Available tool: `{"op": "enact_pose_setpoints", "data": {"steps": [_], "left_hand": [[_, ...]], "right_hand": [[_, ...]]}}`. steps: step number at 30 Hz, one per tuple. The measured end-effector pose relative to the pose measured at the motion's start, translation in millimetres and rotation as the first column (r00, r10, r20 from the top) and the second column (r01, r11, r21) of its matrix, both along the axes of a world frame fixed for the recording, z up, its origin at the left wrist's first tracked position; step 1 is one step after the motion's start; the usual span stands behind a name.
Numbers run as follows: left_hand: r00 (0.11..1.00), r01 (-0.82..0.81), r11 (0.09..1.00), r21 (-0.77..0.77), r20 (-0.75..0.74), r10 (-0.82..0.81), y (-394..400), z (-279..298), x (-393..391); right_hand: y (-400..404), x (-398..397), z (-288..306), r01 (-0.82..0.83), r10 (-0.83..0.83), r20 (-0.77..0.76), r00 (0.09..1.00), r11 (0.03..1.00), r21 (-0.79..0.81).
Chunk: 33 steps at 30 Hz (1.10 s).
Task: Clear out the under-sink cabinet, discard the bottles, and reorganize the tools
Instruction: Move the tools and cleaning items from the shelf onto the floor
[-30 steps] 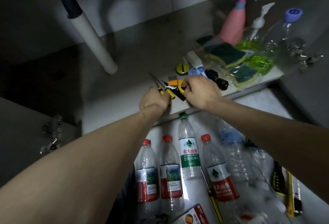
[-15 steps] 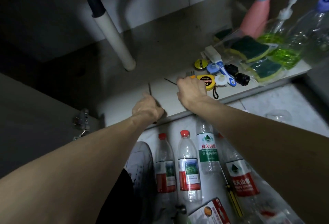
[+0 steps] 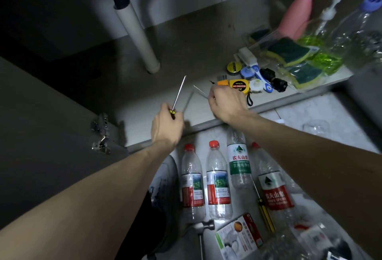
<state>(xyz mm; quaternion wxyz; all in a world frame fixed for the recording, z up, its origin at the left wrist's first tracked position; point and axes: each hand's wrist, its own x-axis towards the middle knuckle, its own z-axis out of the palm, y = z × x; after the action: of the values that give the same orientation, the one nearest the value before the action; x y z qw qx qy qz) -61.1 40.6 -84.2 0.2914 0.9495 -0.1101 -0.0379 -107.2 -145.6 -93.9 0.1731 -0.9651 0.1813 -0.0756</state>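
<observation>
Bottles point(image 3: 217, 179) lie nearest me on the floor, 4 in a row with their caps pointing at the cabinet, a yellow-handled screwdriver point(image 3: 265, 214) between 2 of them and a hammer head point(image 3: 203, 225) just below. Above them both my forearms reach forward over the cabinet's front edge. My left hand point(image 3: 166, 126) is curled round the yellow and black handle of a second screwdriver point(image 3: 178, 95), knuckles up, its thin shaft slanting up and away over the cabinet floor point(image 3: 186, 52). My right hand point(image 3: 226, 100), wrist bent down, pinches a thin metal rod point(image 3: 200, 90) that juts out to the left. Just beyond its knuckles sit a yellow tape measure point(image 3: 239, 86), a tape roll point(image 3: 233, 67) and small fittings. Farther right lie green sponges point(image 3: 289, 51), then a pink spray bottle point(image 3: 297, 17). A white drain pipe point(image 3: 138, 34) stands behind.
</observation>
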Motion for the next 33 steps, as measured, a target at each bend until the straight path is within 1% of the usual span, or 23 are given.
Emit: {"op": "enact_pose_setpoints", "data": {"steps": [2,4,6,8,10,13,15,17,18,20,22,24,29,33], "left_hand": [[0.995,0.1,0.994,-0.041,0.028,-0.099,1.6,-2.4,-18.9],[0.972,0.233,0.972,-0.016,0.031,-0.232,5.1,-6.8,-41.4],[0.933,0.359,0.933,0.018,-0.017,-0.359,7.6,-12.0,-66.2],[0.886,0.462,0.886,0.048,-0.066,-0.459,8.1,-18.6,-92.3],[0.838,0.544,0.834,0.089,-0.09,-0.538,6.5,-26.9,-118.0],[0.782,0.622,0.77,0.139,-0.153,-0.604,3.3,-39.9,-154.5],[0.738,0.672,0.72,0.173,-0.234,-0.633,0.9,-46.2,-177.7],[0.699,0.705,0.684,0.186,-0.347,-0.625,-2.6,-51.0,-200.6],[0.692,0.701,0.689,0.181,-0.405,-0.598,-5.0,-54.4,-211.1],[0.721,0.633,0.753,0.181,-0.491,-0.489,-8.2,-61.6,-229.9],[0.794,0.543,0.797,0.265,-0.472,-0.383,-8.7,-70.9,-243.8],[0.836,0.473,0.826,0.306,-0.452,-0.311,-6.2,-78.3,-251.9],[0.863,0.379,0.865,0.328,-0.463,-0.202,-4.0,-77.1,-254.2],[0.872,0.384,0.853,0.354,-0.442,-0.209,-5.9,-70.3,-248.6]], "right_hand": [[-6.5,-18.0,7.0,0.019,-0.027,0.084,0.996,0.996,0.085],[-15.6,-41.9,12.1,0.054,-0.076,0.126,0.989,0.984,0.171],[-26.8,-73.0,10.1,0.075,-0.112,0.129,0.985,0.961,0.266],[-38.5,-110.4,1.3,0.119,-0.157,0.088,0.984,0.934,0.336],[-49.6,-151.8,-11.4,0.201,-0.234,0.035,0.972,0.895,0.399],[-61.9,-211.9,-33.3,0.332,-0.357,-0.043,0.933,0.81,0.483],[-68.1,-246.2,-45.6,0.406,-0.405,-0.114,0.907,0.773,0.488],[-75.1,-273.4,-53.2,0.468,-0.441,-0.176,0.88,0.746,0.473],[-78.6,-284.0,-55.5,0.491,-0.457,-0.194,0.868,0.734,0.47],[-84.4,-299.6,-58.0,0.52,-0.483,-0.208,0.85,0.71,0.475],[-88.0,-307.6,-58.8,0.532,-0.492,-0.219,0.843,0.695,0.484],[-89.5,-308.8,-59.2,0.545,-0.49,-0.246,0.836,0.692,0.474],[-84.8,-298.9,-55.6,0.538,-0.442,-0.312,0.841,0.74,0.403],[-78.0,-291.3,-55.6,0.529,-0.417,-0.351,0.838,0.779,0.338]]}}
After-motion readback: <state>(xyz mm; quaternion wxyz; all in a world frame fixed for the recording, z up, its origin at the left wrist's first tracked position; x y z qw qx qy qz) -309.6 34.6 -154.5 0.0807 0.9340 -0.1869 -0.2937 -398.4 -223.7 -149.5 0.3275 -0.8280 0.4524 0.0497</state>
